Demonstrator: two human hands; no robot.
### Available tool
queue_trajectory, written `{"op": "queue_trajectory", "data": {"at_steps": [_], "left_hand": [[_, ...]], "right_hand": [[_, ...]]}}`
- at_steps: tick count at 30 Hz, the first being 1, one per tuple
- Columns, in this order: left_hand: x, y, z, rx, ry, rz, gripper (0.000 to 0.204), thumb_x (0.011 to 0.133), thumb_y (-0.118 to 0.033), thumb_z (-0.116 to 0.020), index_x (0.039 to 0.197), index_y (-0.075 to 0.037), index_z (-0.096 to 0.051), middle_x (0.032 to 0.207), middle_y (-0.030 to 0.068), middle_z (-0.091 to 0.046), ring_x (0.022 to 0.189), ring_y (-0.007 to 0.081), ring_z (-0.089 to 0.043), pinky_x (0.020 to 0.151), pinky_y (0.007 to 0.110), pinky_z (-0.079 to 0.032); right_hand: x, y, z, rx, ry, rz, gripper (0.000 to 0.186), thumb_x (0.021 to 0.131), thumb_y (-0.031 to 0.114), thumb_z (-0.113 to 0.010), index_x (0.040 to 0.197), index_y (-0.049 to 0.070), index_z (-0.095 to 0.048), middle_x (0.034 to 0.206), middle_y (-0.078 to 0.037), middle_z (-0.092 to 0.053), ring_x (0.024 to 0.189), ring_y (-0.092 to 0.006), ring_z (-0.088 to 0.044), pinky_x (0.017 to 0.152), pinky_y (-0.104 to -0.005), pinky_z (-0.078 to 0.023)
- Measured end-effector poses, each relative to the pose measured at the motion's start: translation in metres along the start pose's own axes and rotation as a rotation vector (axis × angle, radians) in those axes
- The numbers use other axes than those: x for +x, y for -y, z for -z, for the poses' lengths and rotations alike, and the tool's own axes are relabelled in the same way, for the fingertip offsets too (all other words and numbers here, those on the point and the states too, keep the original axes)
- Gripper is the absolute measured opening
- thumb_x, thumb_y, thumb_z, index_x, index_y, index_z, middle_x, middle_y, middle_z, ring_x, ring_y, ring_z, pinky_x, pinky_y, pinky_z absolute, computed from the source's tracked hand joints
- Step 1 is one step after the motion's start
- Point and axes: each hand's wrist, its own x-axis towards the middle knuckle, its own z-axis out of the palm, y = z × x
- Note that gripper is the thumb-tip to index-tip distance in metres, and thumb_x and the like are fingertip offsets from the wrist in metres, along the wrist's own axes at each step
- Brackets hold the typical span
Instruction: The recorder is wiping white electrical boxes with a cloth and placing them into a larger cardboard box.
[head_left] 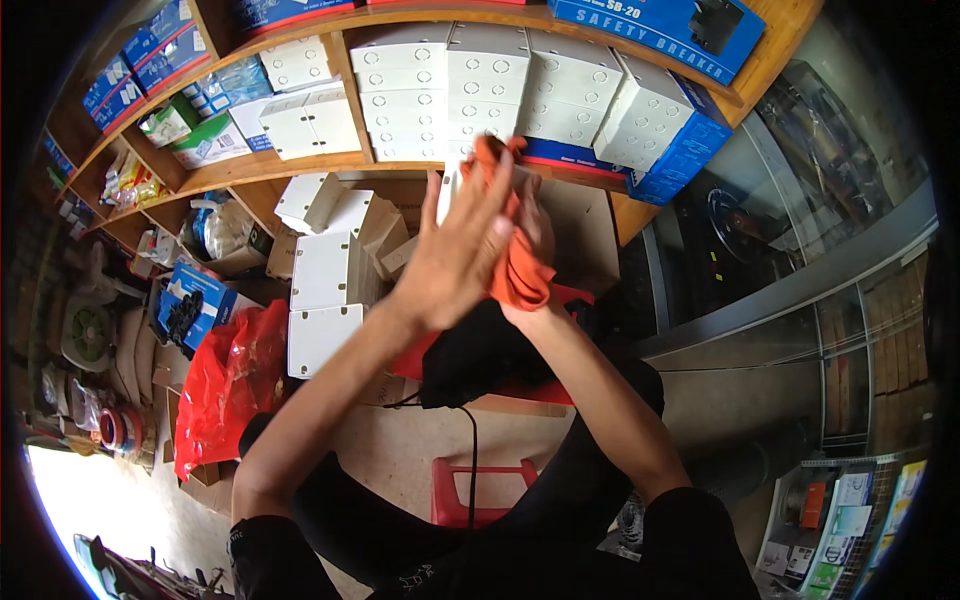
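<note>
Before the far shelves, the left hand (455,255) lies open and flat against an orange cloth (515,270), which the right hand (535,235) behind it grips; the cloth hangs lengthwise downward between both palms

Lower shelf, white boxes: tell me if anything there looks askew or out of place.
Yes. The white boxes on the lower shelf lie tilted and tumbled against each other, unlike the white boxes on the upper shelf, stacked in neat rows. A red plastic bag slumps below.
</note>
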Motion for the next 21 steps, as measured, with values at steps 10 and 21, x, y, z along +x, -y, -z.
{"op": "queue_trajectory", "data": {"at_steps": [10,21], "left_hand": [[0.01,-0.005,0.016,-0.143,-0.309,-0.049,0.046,0.105,-0.015,-0.058,0.148,-0.004,-0.046,0.141,0.0223,-0.058,0.136,0.0362,-0.053,0.107,0.038,-0.046],[0.038,0.018,0.051,-0.424,-0.798,0.451,0.057,0.113,-0.041,-0.041,0.079,0.0,-0.062,0.067,0.0097,-0.069,0.056,0.0175,-0.063,0.056,0.033,-0.05]], "right_hand": [[0.0,-0.005,-0.004,-0.402,0.008,0.202,0.065,0.111,0.054,-0.036,0.132,-0.003,-0.059,0.12,-0.011,-0.066,0.109,-0.0159,-0.063,0.093,-0.0313,-0.051],[-0.038,-0.011,-0.039,-0.286,-0.207,-0.171,0.068,0.11,0.059,-0.034,0.134,0.001,-0.056,0.126,-0.008,-0.062,0.112,-0.0162,-0.062,0.099,-0.0342,-0.049]]}}
